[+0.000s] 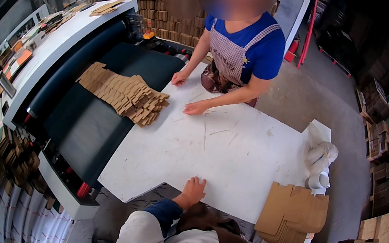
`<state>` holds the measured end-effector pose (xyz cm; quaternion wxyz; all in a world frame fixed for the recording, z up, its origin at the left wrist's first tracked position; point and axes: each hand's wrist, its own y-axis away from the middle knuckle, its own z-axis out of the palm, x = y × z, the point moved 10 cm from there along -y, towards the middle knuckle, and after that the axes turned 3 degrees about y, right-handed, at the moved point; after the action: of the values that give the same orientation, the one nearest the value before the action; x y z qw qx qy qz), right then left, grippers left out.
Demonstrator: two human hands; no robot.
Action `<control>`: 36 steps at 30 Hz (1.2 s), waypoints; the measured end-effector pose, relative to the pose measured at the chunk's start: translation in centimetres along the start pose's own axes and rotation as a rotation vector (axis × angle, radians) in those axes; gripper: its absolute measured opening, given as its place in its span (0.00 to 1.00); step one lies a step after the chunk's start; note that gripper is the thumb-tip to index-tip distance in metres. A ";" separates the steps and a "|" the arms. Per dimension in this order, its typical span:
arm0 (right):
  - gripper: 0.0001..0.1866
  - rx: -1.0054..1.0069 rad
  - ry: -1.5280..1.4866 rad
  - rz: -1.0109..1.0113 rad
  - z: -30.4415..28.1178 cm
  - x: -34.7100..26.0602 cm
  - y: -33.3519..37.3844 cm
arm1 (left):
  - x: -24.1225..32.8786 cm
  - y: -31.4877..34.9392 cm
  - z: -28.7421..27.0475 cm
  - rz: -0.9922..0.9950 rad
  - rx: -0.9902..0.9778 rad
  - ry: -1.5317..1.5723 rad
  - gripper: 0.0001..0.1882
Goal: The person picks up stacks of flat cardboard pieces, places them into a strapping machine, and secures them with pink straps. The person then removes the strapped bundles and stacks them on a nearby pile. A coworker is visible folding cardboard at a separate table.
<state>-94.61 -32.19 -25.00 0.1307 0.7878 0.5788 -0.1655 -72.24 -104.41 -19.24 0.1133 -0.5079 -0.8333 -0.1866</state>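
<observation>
My left hand [193,191] rests on the near edge of the white table [193,147], holding nothing, with its fingers loosely laid on the top. My right hand is out of sight. Beyond my hand, a long overlapping row of flat brown cardboard blanks [123,95] stretches from the dark conveyor belt [88,134] onto the table. To the right of my hand, a neat stack of cardboard blanks [292,210] lies at the table's near right corner.
Across the table stands a person in a blue shirt and checked apron [229,54], both hands low over the tabletop. A white mug [318,181] and a clear plastic bag [319,152] sit at the right end. Cardboard piles [154,4] line the back.
</observation>
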 end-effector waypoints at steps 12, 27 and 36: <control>0.25 -0.347 -0.814 0.068 -4.8 -17.6 -7.0 | 14.1 -6.3 2.9 0.206 -0.084 0.551 0.42; 0.16 -0.541 -0.501 -0.456 -4.9 -29.4 -3.4 | 26.9 -7.2 5.0 0.239 -0.228 0.850 0.52; 0.30 -0.813 -0.622 -0.507 -3.1 -36.4 3.1 | 25.2 -5.9 2.6 0.113 -0.339 1.095 0.47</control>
<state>-101.36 -63.54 -7.16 0.5435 0.4249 0.7013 -0.1797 -89.06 -85.49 -13.25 0.4552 -0.3918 -0.5832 -0.5469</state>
